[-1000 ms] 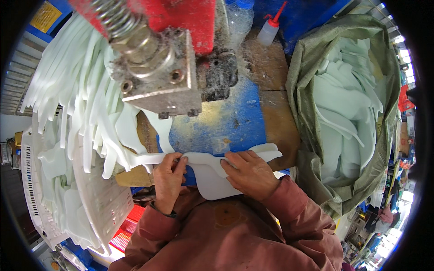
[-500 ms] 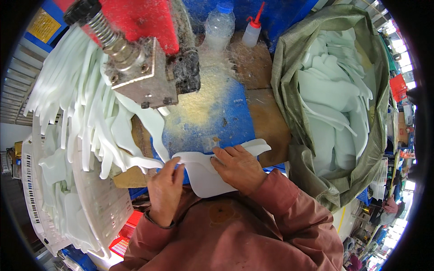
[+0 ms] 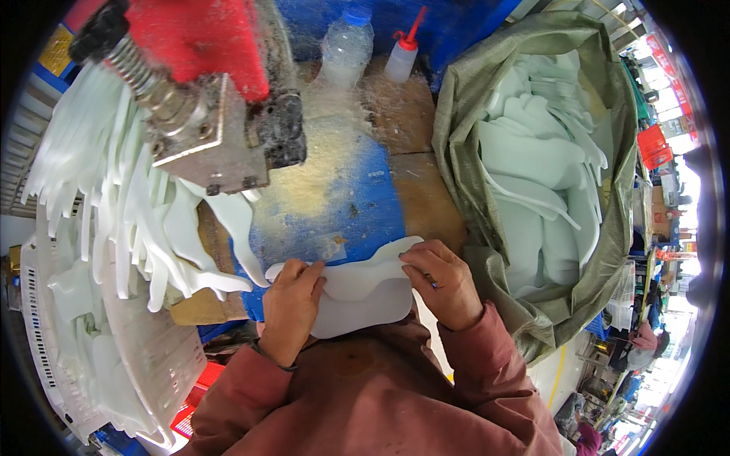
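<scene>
In the lower middle of the frame we hold a white pad (image 3: 369,285) at the near edge of a blue board (image 3: 369,201). Our left hand (image 3: 293,308) pinches it near its left end; our right hand (image 3: 447,285) grips its right side between thumb and fingers. We see pale strips (image 3: 141,213) at the left, a metal block (image 3: 205,140) at the upper left, and a green sack (image 3: 456,144) of pads at the right.

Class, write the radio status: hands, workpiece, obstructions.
Left hand, right hand: both pinching. Curved white piece: held between them. Other white pieces: close beside left hand.
</scene>
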`<state>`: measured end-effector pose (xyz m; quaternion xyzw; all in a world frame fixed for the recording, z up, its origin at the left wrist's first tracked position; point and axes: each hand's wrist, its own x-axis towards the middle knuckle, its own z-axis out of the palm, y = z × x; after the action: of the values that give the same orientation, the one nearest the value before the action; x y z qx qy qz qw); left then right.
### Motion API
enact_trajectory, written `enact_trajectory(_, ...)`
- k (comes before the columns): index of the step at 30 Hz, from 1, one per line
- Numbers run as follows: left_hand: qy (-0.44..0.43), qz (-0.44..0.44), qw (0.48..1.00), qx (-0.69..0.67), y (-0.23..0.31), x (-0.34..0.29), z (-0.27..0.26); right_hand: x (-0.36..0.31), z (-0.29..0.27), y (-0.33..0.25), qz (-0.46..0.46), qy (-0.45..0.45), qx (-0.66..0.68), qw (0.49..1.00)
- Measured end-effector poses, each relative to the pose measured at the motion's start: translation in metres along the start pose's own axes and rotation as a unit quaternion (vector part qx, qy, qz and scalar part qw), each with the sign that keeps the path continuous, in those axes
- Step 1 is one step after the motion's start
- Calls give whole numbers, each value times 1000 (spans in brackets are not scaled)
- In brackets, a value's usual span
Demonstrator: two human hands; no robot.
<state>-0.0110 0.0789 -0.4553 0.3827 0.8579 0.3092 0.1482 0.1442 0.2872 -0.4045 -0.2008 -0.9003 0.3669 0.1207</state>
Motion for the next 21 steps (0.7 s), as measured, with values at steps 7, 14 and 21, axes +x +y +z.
enact_trajectory(7, 30, 11, 999, 17, 5, 1, 1, -1, 26, 23, 6, 89, 35, 995)
enact_trajectory(14, 6, -10, 1000, 13, 4, 0, 2, 9, 37, 31, -31, 94, -11, 995)
enact_trajectory(21, -9, -14, 1000, 7, 2, -1, 1, 8, 42, 40, -44, 75, -56, 995)
